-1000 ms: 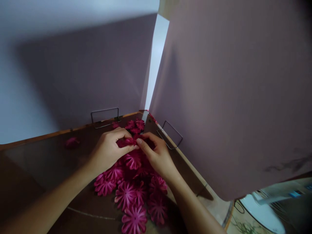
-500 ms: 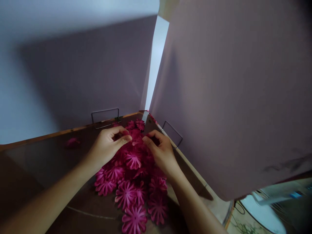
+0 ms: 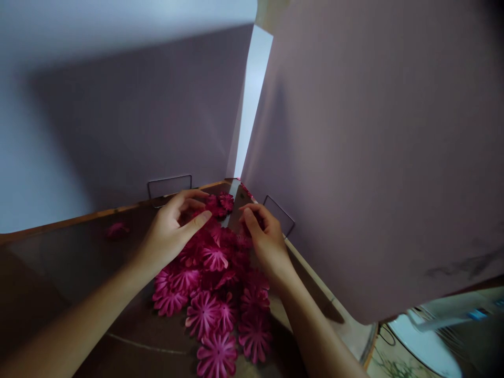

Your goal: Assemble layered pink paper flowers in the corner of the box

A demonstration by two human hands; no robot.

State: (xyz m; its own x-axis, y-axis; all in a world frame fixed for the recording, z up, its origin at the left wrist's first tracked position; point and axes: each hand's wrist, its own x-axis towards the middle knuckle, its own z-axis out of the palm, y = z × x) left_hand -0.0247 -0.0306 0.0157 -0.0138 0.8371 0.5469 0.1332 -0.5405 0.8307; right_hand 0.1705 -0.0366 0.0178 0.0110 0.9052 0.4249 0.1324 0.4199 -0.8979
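1. Flowers (image 3: 214, 258), deep pink, heaped on the brown worktop (image 3: 129, 320), between and below both hands!
2. Left hand (image 3: 173, 223) hangs loose at the heap's far left side, thumb well apart from its fingers.
3. Right hand (image 3: 265, 236), opposite, has its thumb against curled fingers; whether it pinches a petal, can't tell!
4. Behind, two tall panels, left (image 3: 157, 121) and right (image 3: 362, 157), frame a corner, a smaller cluster (image 3: 226, 201) tucked near it.
5. One lone bloom (image 3: 117, 230) lies well left.

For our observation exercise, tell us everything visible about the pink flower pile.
The pink flower pile is a loose heap of overlapping, many-petalled magenta pieces, fabric-like in look. Several face upward, petals spread. It rests on the dark surface, left hand and right hand near its far end; contact is unclear.
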